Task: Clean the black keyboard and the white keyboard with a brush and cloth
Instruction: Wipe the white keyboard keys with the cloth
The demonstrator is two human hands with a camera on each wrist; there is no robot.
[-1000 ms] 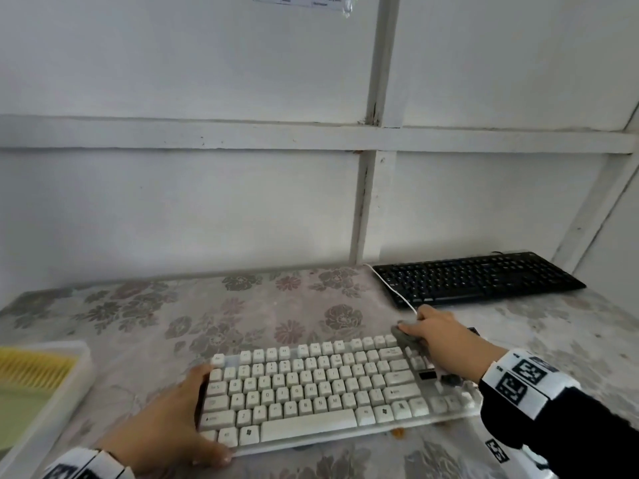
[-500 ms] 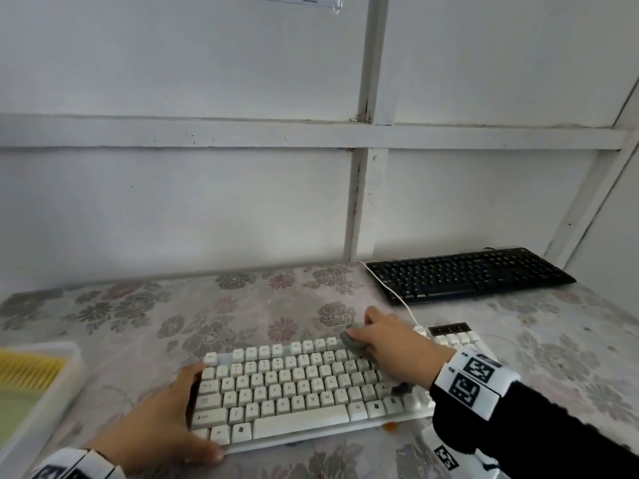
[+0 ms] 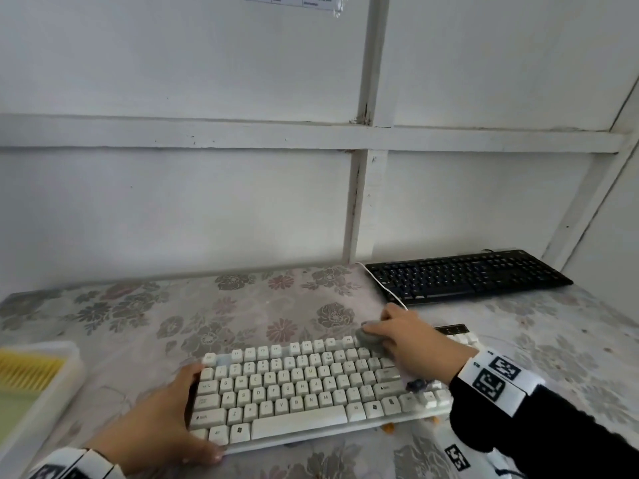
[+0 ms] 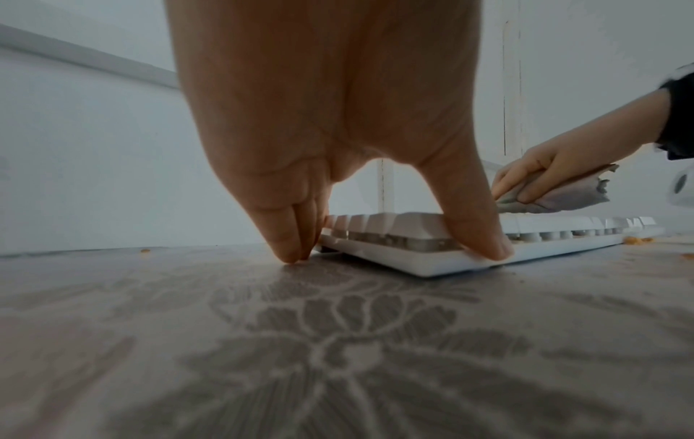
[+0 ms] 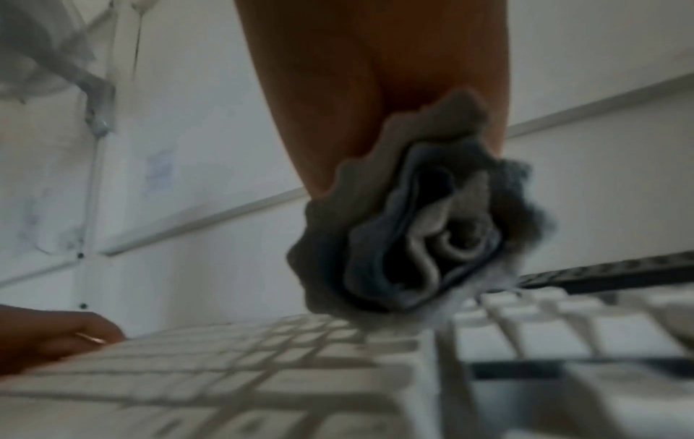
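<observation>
The white keyboard [image 3: 294, 385] lies in front of me on the flowered table. My left hand [image 3: 179, 409] braces its left end: straight fingers [image 4: 289, 246] stand on the table against the end and the thumb [image 4: 484, 237] presses the front rim. My right hand [image 3: 411, 344] grips a bunched grey cloth [image 3: 368, 337] and presses it on the top key rows, right of the middle. The cloth [image 5: 420, 237] fills the right wrist view just above the keys. The black keyboard [image 3: 466, 276] lies at the back right by the wall.
A pale tray [image 3: 52, 402] with something yellow and ridged inside stands at the left edge. A white cable [image 3: 383, 285] runs past the black keyboard's left end. Orange crumbs [image 3: 389, 426] lie by the white keyboard's front edge. The wall rises right behind the table.
My right hand has swept the cloth to the left along the top rows, from the right-hand key cluster to the end of the main block. The left hand has kept its place.
</observation>
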